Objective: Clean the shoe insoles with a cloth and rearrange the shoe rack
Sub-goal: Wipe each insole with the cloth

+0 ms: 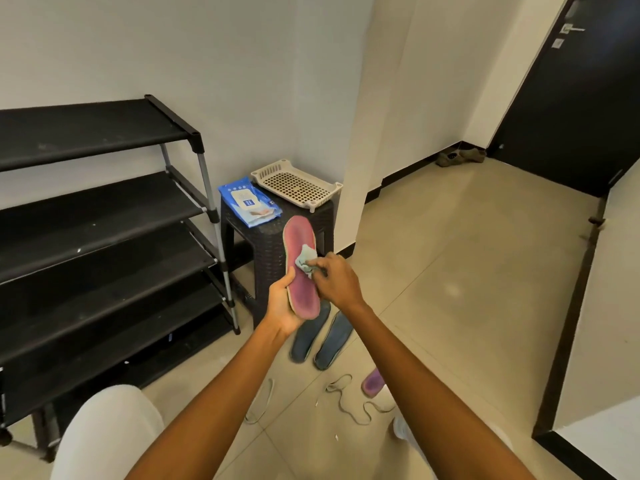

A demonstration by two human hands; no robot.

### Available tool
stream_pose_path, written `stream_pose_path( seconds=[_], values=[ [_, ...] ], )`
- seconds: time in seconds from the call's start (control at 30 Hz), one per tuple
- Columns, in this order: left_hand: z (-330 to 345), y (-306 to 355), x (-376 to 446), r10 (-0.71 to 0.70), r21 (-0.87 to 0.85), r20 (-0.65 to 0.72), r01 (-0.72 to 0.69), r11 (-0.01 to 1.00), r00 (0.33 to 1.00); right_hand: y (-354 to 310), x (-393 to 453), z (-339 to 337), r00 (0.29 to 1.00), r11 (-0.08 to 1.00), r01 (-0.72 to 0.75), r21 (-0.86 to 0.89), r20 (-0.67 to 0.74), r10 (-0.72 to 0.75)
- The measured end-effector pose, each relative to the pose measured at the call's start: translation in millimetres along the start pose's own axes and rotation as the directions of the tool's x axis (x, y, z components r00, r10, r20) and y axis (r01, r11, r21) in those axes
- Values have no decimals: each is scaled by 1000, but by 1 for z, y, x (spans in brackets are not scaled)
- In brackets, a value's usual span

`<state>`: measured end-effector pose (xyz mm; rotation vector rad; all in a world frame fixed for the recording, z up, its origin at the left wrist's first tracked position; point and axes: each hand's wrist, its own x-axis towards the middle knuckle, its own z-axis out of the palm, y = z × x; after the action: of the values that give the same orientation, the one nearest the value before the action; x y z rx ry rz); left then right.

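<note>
**Q:** So what am I looking at here, why's the insole up in the air like that?

**Me:** That's me holding it up to work on. My left hand (282, 306) is wrapped around the heel end of the pink insole (300, 268), fingers curled under it and thumb along the edge, so the top face tilts toward me and the toe end sticks out past my hands. My right hand (334, 280) is pinching a little wad of pale cloth (305, 261) and pressing it on the middle of that insole. Gripping the heel gives me something stiff to push against, I reckon; otherwise it'd just flop.

**Q:** And the other ones?

**Me:** The two dark blue insoles (320, 336) are lying side by side on the floor just below my hands. A second purple-pink insole (373, 382) is down under my right forearm, next to some loose laces (349, 398). Can't tell which ones are cleaned yet.

**Q:** Where are the wipes coming from?

**Me:** The blue wipes pack (250, 200) sits on the dark stool (270, 244) just beyond my hands, beside a cream basket (296, 183). Easy reach, probably why it's parked there.

**Q:** And the rack?

**Me:** The shoe rack (104, 216) is off to my left, shelves bare. The rearranging is still to come, I'd say.
</note>
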<state>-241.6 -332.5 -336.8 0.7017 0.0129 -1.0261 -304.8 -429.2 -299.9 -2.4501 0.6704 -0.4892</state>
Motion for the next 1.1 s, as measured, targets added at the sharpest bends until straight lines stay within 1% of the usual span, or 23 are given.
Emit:
stream_pose_path(
  seconds=[0.03, 0.13, 0.27, 0.3, 0.33, 0.4, 0.43, 0.47, 0.5, 0.53, 0.6, 0.67, 0.73, 0.83, 0.87, 0.93, 1.0, 1.03, 1.1],
  values=[
    [0, 0, 4, -18, -2, -4, 18, 1000, 1000, 4, -5, 9, 1000, 999, -11, 40, 19, 10],
    [-2, -2, 14, -90, 53, -58, 93, 994, 994, 18, -25, 25, 998, 976, -59, 211, 5, 60],
    [-14, -23, 39, -157, 121, -115, 170, 978, 981, 50, -34, 25, 986, 924, -104, 367, 162, 46],
    [-15, -28, 42, -163, 134, -119, 178, 975, 979, 57, -33, 24, 985, 890, -142, 433, 155, 81],
    [-15, -35, 49, -167, 154, -131, 186, 970, 977, 68, -32, 23, 982, 846, -189, 498, 109, 155],
    [-13, -51, 61, -176, 197, -155, 205, 959, 972, 91, -28, 25, 941, 722, -270, 636, 17, 337],
    [-14, -58, 68, -179, 209, -163, 211, 955, 970, 103, -26, 28, 915, 690, -292, 662, -16, 403],
    [-14, -65, 75, -186, 217, -163, 219, 951, 969, 114, -24, 32, 895, 690, -320, 649, -32, 445],
    [-14, -74, 83, -206, 223, -167, 241, 945, 964, 128, -24, 37, 879, 675, -344, 653, -29, 476],
    [-14, -83, 91, -231, 232, -174, 267, 935, 957, 138, -26, 43, 863, 636, -372, 676, -1, 506],
    [-17, -104, 111, -287, 253, -197, 331, 909, 937, 163, -31, 59, 813, 522, -423, 741, 56, 579],
    [-25, -128, 132, -326, 285, -225, 382, 879, 918, 191, -35, 76, 755, 427, -438, 791, 66, 652],
    [-38, -154, 157, -349, 301, -273, 424, 854, 896, 225, -35, 97, 706, 359, -450, 818, 79, 704],
    [-64, -196, 199, -408, 329, -328, 508, 796, 852, 277, -35, 134, 644, 254, -502, 826, 162, 748],
    [-74, -210, 213, -415, 358, -337, 523, 773, 845, 296, -35, 147, 625, 252, -524, 813, 167, 763],
    [-94, -239, 247, -387, 482, -337, 511, 712, 858, 339, -32, 177, 579, 273, -553, 787, 127, 805],
    [-114, -265, 279, -291, 646, -350, 454, 614, 890, 374, -29, 200, 542, 301, -594, 746, 95, 835],
    [-127, -278, 295, -244, 701, -359, 433, 567, 901, 391, -26, 211, 531, 320, -609, 726, 74, 844],
    [-151, -307, 321, -201, 762, -370, 420, 494, 907, 424, -25, 232, 505, 347, -641, 684, 36, 863]
  ],
)
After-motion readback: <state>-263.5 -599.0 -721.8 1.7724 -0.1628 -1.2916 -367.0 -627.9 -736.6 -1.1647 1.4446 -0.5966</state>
